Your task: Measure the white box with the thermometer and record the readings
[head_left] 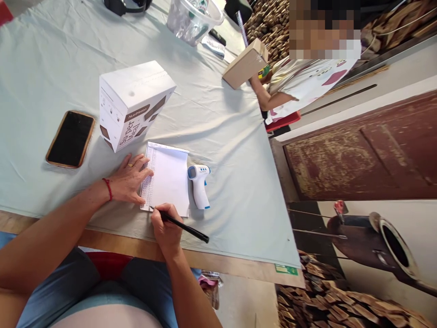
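A white notepad (170,182) lies on the cloth, with a column of small handwriting down its left side. My left hand (129,181) is spread flat at the pad's left edge, fingertips on the paper. In my right hand (167,228) is a black pen (191,230), its tip at the lower left part of the page. Just right of the pad rests a white and blue infrared thermometer (200,187). Behind my left hand stands a white Super Meal box (136,105). A phone (70,139) with a dark screen lies left of the box.
A pale cloth (232,182) covers the table. At the far side sits a clear plastic tub (194,20) with things inside, near black headphones (127,6). Across at the right, another person's arm (262,93) is by a brown cardboard box (246,64). Firewood (341,300) is stacked beyond the table.
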Available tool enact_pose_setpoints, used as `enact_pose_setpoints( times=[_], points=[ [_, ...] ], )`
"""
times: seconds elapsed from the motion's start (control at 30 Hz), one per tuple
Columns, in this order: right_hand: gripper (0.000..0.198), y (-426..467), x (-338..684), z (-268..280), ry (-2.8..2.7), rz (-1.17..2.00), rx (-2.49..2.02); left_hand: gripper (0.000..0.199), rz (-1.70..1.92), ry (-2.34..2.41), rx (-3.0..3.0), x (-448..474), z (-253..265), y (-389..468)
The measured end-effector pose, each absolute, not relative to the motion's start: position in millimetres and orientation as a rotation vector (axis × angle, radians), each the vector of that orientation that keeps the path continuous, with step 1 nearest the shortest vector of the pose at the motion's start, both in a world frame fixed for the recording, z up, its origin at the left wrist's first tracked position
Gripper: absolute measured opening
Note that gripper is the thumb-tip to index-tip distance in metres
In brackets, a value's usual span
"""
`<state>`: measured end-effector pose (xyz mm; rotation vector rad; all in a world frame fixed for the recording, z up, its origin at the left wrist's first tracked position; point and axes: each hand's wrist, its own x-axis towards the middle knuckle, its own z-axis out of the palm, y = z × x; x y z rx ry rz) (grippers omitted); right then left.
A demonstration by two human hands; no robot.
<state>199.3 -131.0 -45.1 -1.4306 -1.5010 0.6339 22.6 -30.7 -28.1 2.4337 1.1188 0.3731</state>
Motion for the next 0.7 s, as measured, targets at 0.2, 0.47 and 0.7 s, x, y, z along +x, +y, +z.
enact_pose_setpoints(
  times=[0.2, 0.47, 0.7],
  points=[
    [0.011, -134, 200, -47, -1.44, 0.585, -1.397, 0.075, 0.382, 1.115, 2.433, 21, -31, -31],
    [0.015, -115, 227, -38, -1.45, 0.307, -1.396, 0.062, 0.519, 1.141, 2.453, 20, -34, -25],
    [0.052, -44, 250, -20, -2.225, 0.043, -1.383, 0.056, 0.604, 1.263, 2.514, 14, -30, -18]
  ],
)
